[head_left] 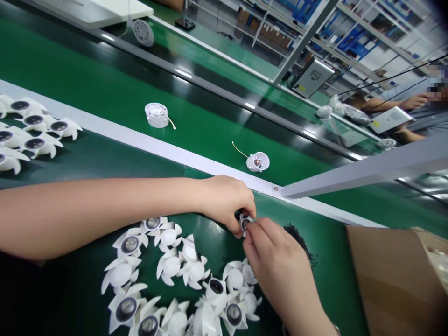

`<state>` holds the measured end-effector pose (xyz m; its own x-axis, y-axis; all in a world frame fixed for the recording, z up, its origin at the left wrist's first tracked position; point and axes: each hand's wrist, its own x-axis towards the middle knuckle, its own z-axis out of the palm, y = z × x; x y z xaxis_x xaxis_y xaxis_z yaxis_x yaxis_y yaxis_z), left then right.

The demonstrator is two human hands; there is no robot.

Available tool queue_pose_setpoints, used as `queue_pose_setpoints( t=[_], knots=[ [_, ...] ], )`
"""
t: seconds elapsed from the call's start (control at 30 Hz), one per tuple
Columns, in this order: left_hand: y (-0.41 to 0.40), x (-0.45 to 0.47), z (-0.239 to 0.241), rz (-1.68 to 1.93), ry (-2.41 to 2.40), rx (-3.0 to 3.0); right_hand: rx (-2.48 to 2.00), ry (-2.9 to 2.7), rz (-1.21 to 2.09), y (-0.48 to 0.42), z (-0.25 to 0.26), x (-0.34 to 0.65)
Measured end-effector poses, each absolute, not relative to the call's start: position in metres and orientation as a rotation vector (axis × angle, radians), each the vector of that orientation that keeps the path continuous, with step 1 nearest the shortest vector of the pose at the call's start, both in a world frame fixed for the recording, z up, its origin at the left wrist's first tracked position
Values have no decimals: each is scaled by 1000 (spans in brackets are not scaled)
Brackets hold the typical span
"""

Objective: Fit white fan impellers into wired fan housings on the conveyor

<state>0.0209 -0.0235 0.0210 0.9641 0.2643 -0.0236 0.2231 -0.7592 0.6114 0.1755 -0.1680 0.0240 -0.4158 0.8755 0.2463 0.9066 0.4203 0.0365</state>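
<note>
A small white fan blade wheel (244,225) with a dark hub is pinched in my left hand (229,200), above the green work surface. My right hand (276,256) reaches to its hub with thumb and forefinger pressed together; what those fingertips hold, if anything, is hidden. Many more white fan blade wheels (129,245) lie in a loose group below my hands, some showing dark round hubs and others smooth white caps. Just beyond my right hand is a pile of tiny black parts (299,240), partly covered by it.
More fan wheels (35,123) stand at the left. On the green belt sit two white round housings (157,116) (258,162) with wires. A grey post (367,168) slants across the right, above a cardboard box (388,275). Across the line, a person (402,102) handles parts.
</note>
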Motion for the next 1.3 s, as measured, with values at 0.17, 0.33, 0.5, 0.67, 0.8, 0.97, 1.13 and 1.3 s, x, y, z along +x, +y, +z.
queue_pose_setpoints(
  t=[0.17, 0.33, 0.5, 0.67, 0.8, 0.97, 1.13, 1.3],
  knots=[
    [-23, 21, 19, 101, 348, 2444, -1566, -2608, -474, -183, 26, 168],
    [-21, 21, 16, 107, 305, 2444, -1694, -2324, -387, -156, 41, 199],
    [-18, 18, 16, 109, 282, 2410, -1701, -2298, -381, -70, 50, 215],
    [-18, 15, 20, 115, 274, 2412, -1490, -2801, -107, 0, 29, 184],
    [-19, 14, 18, 104, 261, 2405, -1521, -2733, -24, 5, 31, 176],
    [-13, 15, 15, 132, 269, 2353, -1695, -2127, 25, -58, 50, 207],
    [0, 13, 15, 67, 348, 2105, -1531, -1831, 430, -133, 31, 230],
    [10, 13, 12, 143, 420, 1817, -1408, -1940, 580, -156, 25, 223]
  ],
)
